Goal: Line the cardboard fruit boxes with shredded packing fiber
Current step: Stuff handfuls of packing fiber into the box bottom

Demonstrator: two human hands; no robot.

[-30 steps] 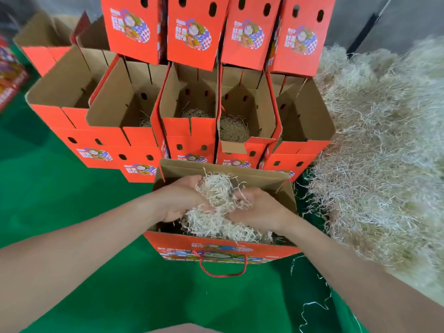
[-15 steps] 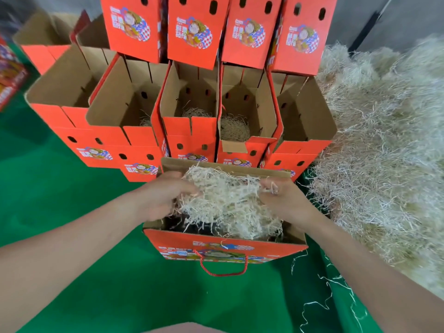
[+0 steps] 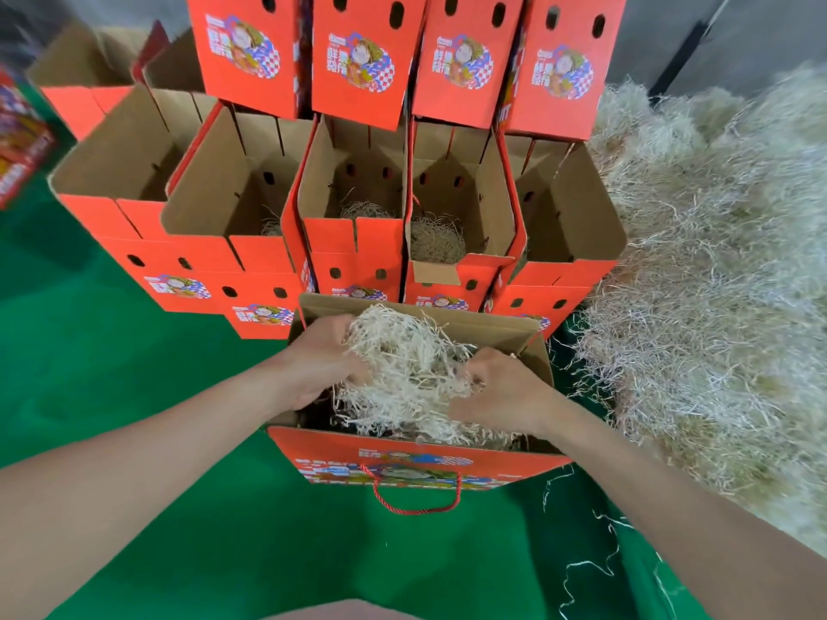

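A green mat (image 3: pixel 134 418) covers the whole ground, with a grey wall (image 3: pixel 671 29) rising behind it. Along the right lies a big pile (image 3: pixel 716 284) of pale shredded fiber, touching the rightmost of the open boxes (image 3: pixel 353 243), which stand in a row, flaps up, a little fiber on the bottoms of the middle ones. A second tier of orange boxes (image 3: pixel 358 60) sits on top of them. Just in front of the row stands the near box (image 3: pixel 416 454), open, its printed wall facing the person. Both bare arms reach into it. The left grip (image 3: pixel 322 360) and right grip (image 3: pixel 501 391) are each curled into the fiber clump (image 3: pixel 402 364), holding it over the box mouth, its lower strands hanging inside. A red rope handle (image 3: pixel 416 503) droops from the front wall. Loose strands (image 3: pixel 581 570) lie on the mat at lower right.
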